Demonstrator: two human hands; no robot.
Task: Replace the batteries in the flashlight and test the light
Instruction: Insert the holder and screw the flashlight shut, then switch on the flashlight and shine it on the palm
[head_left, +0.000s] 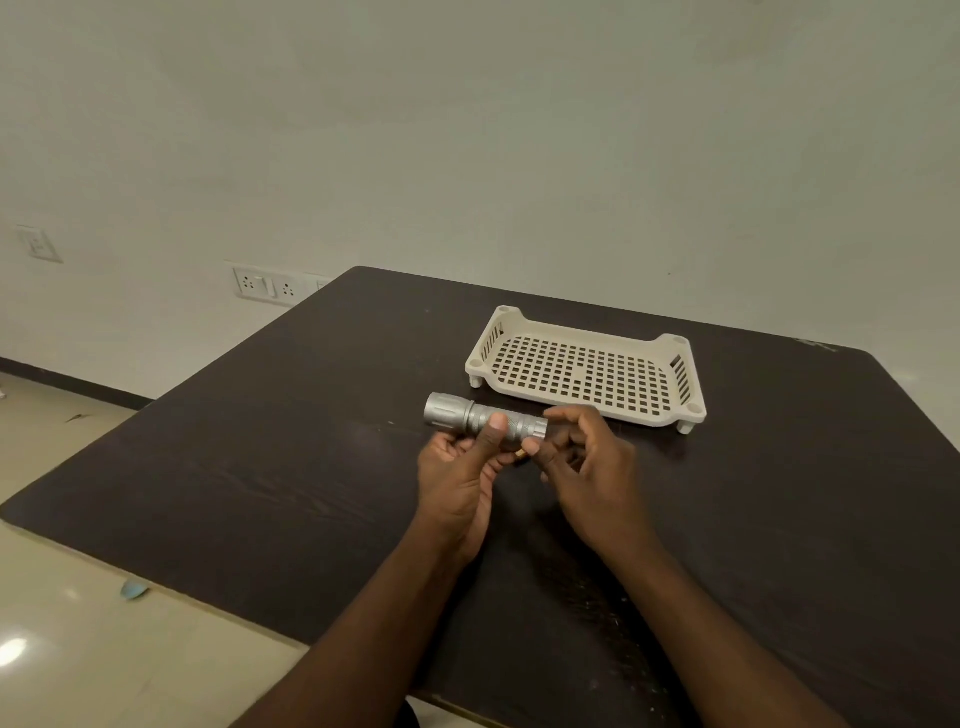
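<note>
While the left hand (457, 473) is gripping the silver flashlight (480, 418) around the ribbed middle of its barrel, with the thumb lying across the top, the right hand (587, 462) is pinching the tail end of the same flashlight between its thumb and forefinger, the other fingers curling loosely behind. The flashlight is being held level just above the table (260, 467), its wide head pointing to the person's left and its tail to the right. A small brass-coloured piece (521, 455) is showing just under the tail end, between the two hands; what it is cannot be told. Both bare forearms are reaching in from the bottom edge of the view and crossing the near part of the dark wooden table.

Just beyond the hands, a cream plastic tray (587, 364) with a grid of square holes in its floor is standing on short feet on the table, apart from the flashlight. Behind the table a plain pale wall is rising, with a socket plate (267, 286) near the table's far left corner and a smaller switch plate (37, 243) further left. To the left the glossy tiled floor (78, 649) is catching a spot of light, and a small blue scrap (134, 590) is lying on it beside the table's edge.
</note>
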